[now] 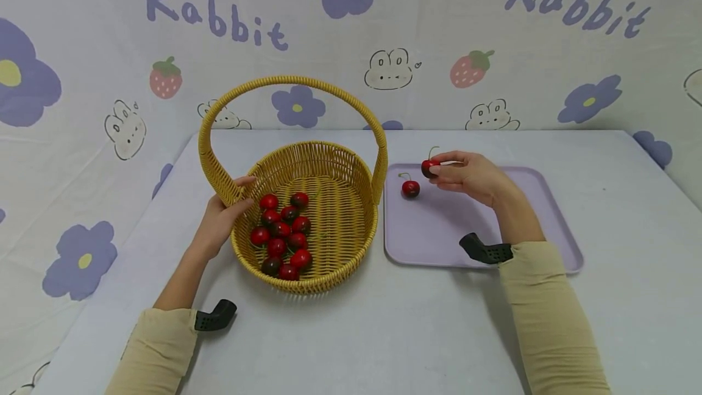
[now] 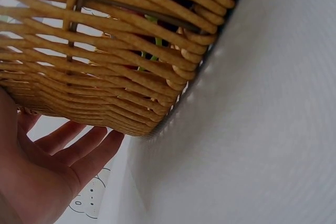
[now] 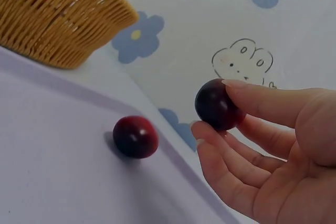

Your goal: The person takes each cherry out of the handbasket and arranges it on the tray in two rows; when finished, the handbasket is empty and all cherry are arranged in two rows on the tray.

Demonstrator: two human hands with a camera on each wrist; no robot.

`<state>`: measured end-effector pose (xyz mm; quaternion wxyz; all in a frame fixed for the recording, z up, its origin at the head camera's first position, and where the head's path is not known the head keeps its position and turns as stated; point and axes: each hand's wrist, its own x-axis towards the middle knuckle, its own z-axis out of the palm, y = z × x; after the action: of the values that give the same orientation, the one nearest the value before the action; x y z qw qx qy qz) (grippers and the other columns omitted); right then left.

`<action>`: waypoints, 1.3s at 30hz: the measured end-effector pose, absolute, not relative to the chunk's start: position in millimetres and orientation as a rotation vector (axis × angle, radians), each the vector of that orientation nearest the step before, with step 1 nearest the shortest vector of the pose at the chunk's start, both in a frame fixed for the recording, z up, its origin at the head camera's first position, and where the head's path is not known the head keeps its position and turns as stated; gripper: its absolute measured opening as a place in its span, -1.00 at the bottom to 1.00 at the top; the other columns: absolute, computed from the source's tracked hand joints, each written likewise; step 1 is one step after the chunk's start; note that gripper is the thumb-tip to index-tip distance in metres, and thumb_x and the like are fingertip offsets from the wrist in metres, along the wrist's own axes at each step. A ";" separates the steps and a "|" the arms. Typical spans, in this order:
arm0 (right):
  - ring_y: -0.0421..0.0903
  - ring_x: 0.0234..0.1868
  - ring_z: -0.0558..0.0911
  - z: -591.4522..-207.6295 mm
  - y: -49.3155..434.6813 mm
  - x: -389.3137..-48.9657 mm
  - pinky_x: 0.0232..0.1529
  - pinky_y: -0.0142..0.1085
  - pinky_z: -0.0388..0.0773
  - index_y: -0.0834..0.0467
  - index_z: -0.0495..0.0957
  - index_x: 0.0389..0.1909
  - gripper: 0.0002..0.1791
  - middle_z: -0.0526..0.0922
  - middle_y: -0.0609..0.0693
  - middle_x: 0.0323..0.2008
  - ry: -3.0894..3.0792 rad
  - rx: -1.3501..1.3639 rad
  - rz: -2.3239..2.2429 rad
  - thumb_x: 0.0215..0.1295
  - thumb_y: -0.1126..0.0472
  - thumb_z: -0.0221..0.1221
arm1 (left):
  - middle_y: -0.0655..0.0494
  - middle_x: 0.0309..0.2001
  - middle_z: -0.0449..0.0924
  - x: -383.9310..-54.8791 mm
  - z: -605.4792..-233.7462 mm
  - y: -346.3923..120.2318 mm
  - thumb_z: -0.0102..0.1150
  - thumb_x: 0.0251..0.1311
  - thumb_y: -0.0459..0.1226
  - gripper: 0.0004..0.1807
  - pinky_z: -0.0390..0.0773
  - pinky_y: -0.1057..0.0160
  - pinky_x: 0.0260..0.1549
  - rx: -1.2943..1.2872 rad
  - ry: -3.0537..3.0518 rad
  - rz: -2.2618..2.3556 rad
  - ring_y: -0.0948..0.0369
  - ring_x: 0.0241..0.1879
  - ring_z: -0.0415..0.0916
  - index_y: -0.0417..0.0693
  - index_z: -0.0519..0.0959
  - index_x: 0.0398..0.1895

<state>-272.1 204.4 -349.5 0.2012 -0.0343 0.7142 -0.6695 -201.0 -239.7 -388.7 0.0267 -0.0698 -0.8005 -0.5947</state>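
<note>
My right hand (image 1: 474,177) pinches a dark red cherry (image 1: 430,167) between thumb and fingers, stem pointing up, above the lilac tray (image 1: 439,255). Close by, a second cherry (image 1: 410,189) lies on the tray's left part; the right wrist view shows it (image 3: 135,137) apart from the held cherry (image 3: 219,104). My left hand (image 1: 222,218) grips the left side of the yellow wicker basket (image 1: 345,218), thumb over the rim near the handle's foot. In the left wrist view its fingers (image 2: 94,153) lie against the woven wall. Several cherries (image 1: 281,230) sit in the basket's left half.
The basket's tall arched handle (image 1: 293,81) stands upright over it. Basket and tray are side by side on a white-covered table (image 1: 351,334). Behind hangs a cloth (image 1: 428,23) printed with flowers, rabbits and strawberries. A black wrist mount (image 1: 216,316) sticks out from the left sleeve.
</note>
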 end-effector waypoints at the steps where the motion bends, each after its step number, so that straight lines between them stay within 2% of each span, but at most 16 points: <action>1: -0.12 -0.17 0.66 -351.4 204.8 -272.8 -0.05 -0.32 0.52 0.42 0.21 0.22 -0.48 0.52 0.07 -0.12 2.008 -0.090 -1.855 0.33 0.32 0.14 | -0.20 0.35 0.20 -201.1 -388.8 -239.7 -0.08 0.36 -0.39 -0.52 0.15 -0.14 0.23 -0.217 -2.474 -1.835 -0.07 0.32 0.15 -0.23 0.28 0.35; 5: -0.11 -0.17 0.66 -360.5 206.0 -276.3 -0.01 -0.27 0.51 0.43 0.22 0.24 -0.46 0.47 0.13 -0.06 2.050 -0.055 -1.800 0.33 0.31 0.15 | -0.19 0.36 0.20 -201.5 -389.4 -239.6 -0.08 0.36 -0.39 -0.52 0.15 -0.13 0.23 -0.217 -2.475 -1.837 -0.07 0.32 0.15 -0.23 0.28 0.35; 9: -0.15 -0.24 0.65 -368.4 205.5 -277.9 0.03 -0.22 0.48 0.45 0.22 0.24 -0.46 0.50 0.10 -0.11 2.093 -0.006 -1.764 0.33 0.31 0.15 | -0.19 0.36 0.19 -201.9 -390.2 -239.4 -0.08 0.37 -0.38 -0.52 0.15 -0.13 0.23 -0.214 -2.478 -1.840 -0.07 0.32 0.15 -0.22 0.28 0.35; 15: -0.23 -0.33 0.61 -378.4 203.6 -280.1 -0.11 -0.35 0.54 0.45 0.27 0.23 -0.46 0.58 -0.02 -0.24 2.176 0.028 -1.663 0.32 0.29 0.17 | -0.19 0.36 0.19 -201.5 -390.7 -239.9 -0.08 0.37 -0.38 -0.52 0.15 -0.15 0.22 -0.213 -2.476 -1.841 -0.08 0.32 0.15 -0.22 0.28 0.35; 27: -0.28 -0.43 0.61 -381.5 196.4 -279.5 -0.32 -0.45 0.53 0.44 0.37 0.14 -0.51 0.64 -0.10 -0.32 2.260 0.086 -1.599 0.27 0.27 0.22 | -0.20 0.35 0.20 -201.1 -390.0 -239.6 -0.08 0.37 -0.37 -0.52 0.15 -0.16 0.22 -0.216 -2.467 -1.855 -0.09 0.31 0.16 -0.22 0.28 0.35; 39: -0.29 -0.39 0.59 -381.2 193.3 -278.9 -0.30 -0.43 0.53 0.41 0.43 0.13 -0.51 0.64 -0.08 -0.28 2.344 0.087 -1.496 0.29 0.20 0.22 | -0.20 0.35 0.20 -201.2 -390.8 -240.1 -0.08 0.36 -0.38 -0.52 0.14 -0.15 0.23 -0.206 -2.464 -1.856 -0.08 0.32 0.16 -0.21 0.28 0.34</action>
<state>-278.9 193.3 -381.2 0.1787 0.0306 0.8290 -0.5290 -201.2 -240.1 -390.8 0.0247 -0.0666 -0.7967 -0.6001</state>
